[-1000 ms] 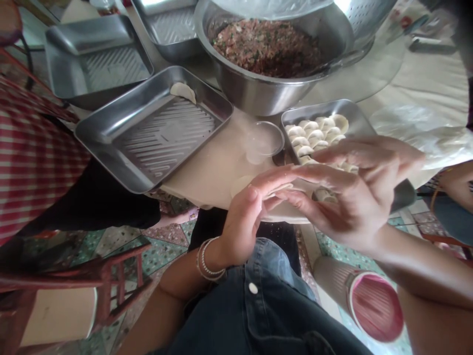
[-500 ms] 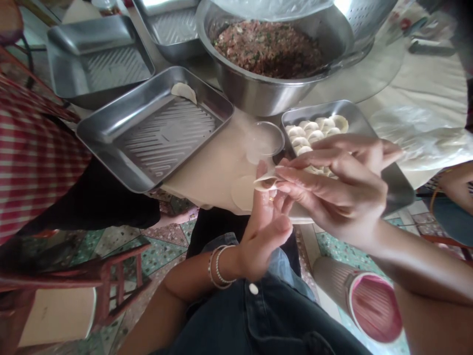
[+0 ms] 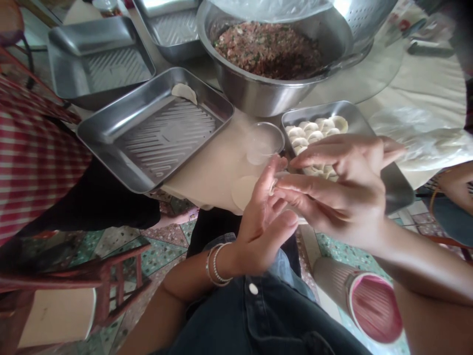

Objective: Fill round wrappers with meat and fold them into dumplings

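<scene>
A dumpling [image 3: 273, 187], its pale dough edge barely showing, sits between my two hands at the table's near edge. My left hand [image 3: 263, 222] cups it from the left with curled fingers, thumb apart. From the right, my right hand [image 3: 334, 190] pinches the dough with thumb and forefinger; most of the dumpling is hidden behind these fingers. A flat round wrapper [image 3: 244, 191] lies on the table just left of my hands. Beyond them stands a small clear dish [image 3: 271, 133]. Rows of folded dumplings [image 3: 314, 130] fill part of a metal tray behind my right hand.
A large steel bowl [image 3: 258, 91] of minced filling [image 3: 266, 47] stands at the back. A metal tray [image 3: 148, 172] at left holds a single dumpling [image 3: 184, 92]. Another tray [image 3: 99, 88] is behind it. A person in a checked garment [image 3: 37, 162] is at left; a bin [image 3: 347, 291] stands below right.
My left fingers have risen and closed further around the dumpling, whose open wrapper edge showed before. My right hand still pinches it from nearly the same spot.
</scene>
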The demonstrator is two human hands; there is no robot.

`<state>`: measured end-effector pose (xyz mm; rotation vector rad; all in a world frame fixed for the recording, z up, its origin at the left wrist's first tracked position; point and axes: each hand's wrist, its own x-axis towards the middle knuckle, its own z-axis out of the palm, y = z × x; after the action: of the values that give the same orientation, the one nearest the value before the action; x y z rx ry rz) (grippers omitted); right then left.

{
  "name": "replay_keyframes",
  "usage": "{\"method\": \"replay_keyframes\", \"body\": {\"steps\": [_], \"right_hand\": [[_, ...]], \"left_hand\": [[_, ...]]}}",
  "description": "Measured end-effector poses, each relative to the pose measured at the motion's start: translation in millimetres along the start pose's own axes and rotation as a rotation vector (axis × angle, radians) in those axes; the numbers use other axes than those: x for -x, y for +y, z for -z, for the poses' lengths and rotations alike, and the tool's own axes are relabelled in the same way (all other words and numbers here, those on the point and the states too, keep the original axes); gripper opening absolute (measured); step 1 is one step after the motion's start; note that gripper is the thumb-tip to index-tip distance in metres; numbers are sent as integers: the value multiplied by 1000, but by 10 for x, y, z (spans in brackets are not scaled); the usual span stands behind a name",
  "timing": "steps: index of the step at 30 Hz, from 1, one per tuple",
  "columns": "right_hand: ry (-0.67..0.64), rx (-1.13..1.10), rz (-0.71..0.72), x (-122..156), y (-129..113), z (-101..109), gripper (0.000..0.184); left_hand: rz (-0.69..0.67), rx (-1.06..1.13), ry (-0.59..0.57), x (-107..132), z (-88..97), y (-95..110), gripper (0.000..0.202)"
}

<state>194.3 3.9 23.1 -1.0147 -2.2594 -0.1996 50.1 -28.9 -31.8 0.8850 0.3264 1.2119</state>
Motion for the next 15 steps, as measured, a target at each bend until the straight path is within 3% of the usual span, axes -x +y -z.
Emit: {"method": "replay_keyframes", "body": {"steps": [3,8,12,15], "right_hand": [[38,-15,-33,-8,15,0,18],[30,2,-38,-33,61,-4,42],[0,-122,-39,-61,111,-17,24],[-25,-200,6,-83,149,-29,18]], "left_hand": [[-12,-48,42,0,33,-5,48],[-28,-129,49,-14,65,2,41],[3,-73,35,-41,68,41,65],[17,-144,25,-73,100,78,64]]}}
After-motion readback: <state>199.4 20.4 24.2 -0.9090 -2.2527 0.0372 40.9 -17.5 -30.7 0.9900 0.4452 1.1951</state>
